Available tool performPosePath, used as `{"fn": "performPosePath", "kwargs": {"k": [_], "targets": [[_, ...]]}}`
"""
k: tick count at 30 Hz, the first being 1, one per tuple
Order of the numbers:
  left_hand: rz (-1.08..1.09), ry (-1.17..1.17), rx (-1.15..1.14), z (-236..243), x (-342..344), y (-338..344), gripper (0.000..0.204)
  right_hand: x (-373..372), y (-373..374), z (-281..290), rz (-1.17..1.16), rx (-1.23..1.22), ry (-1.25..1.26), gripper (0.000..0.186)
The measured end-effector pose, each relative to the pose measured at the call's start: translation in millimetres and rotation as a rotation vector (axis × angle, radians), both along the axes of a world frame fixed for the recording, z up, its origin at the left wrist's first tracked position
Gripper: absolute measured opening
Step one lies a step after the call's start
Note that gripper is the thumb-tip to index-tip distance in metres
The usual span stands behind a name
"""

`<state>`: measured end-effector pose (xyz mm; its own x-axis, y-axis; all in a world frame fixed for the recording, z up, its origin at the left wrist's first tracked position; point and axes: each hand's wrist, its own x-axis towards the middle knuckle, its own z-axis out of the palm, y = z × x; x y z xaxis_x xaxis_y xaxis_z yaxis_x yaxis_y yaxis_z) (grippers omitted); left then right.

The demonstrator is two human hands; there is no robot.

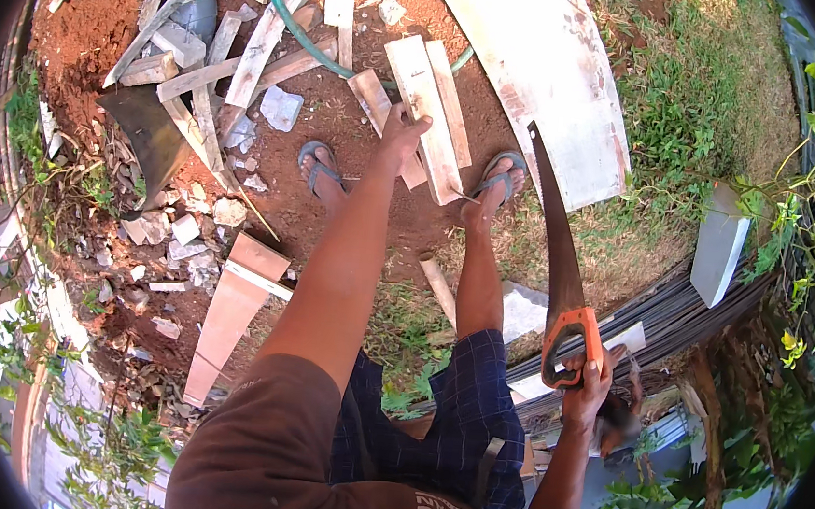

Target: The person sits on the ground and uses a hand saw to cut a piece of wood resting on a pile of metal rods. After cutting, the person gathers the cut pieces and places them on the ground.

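Observation:
My left hand (401,140) is closed on the edge of a pale wooden plank (438,151), thumb lying on its upper face. The plank is between my sandalled feet, with a narrower wooden strip (448,103) along its right side. Under my hand another short board (370,101) shows on the left. Out to the right, my right hand (590,385) grips a handsaw (563,254) by its orange and black handle. Its long dark blade points away from me, the tip near a large white sheet (568,84), apart from the plank.
Scrap wood (255,57) and broken rubble (186,235) litter the reddish soil on the left. A green hose (283,13) runs behind the plank. A pinkish board (236,312) lies near my left arm. Long dark rods (669,307) curve along the right, where a person (620,423) partly shows.

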<state>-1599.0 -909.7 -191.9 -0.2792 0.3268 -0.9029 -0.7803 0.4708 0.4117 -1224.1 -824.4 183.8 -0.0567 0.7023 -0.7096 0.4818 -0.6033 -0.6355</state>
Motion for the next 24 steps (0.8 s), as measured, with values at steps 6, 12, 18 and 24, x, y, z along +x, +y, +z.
{"fn": "performPosePath", "kwargs": {"k": [6,12,18,24], "targets": [[0.009,-0.058,-0.011,-65.3,-0.5,14.9,0.061,37.6,22.0,-13.6,-0.052,-0.072,0.054,0.091],[0.053,-0.095,-0.044,-14.4,-9.2,31.6,0.061,47.2,33.8,-12.1,-0.162,-0.116,0.245,0.078],[0.045,-0.101,0.007,46.2,-30.3,21.2,0.065,21.3,44.8,14.1,-0.139,-0.086,0.142,0.058],[-0.278,0.260,-0.100,131.7,-57.9,45.6,0.048,4.2,25.4,46.4,-0.394,-0.006,0.262,0.036]]}}
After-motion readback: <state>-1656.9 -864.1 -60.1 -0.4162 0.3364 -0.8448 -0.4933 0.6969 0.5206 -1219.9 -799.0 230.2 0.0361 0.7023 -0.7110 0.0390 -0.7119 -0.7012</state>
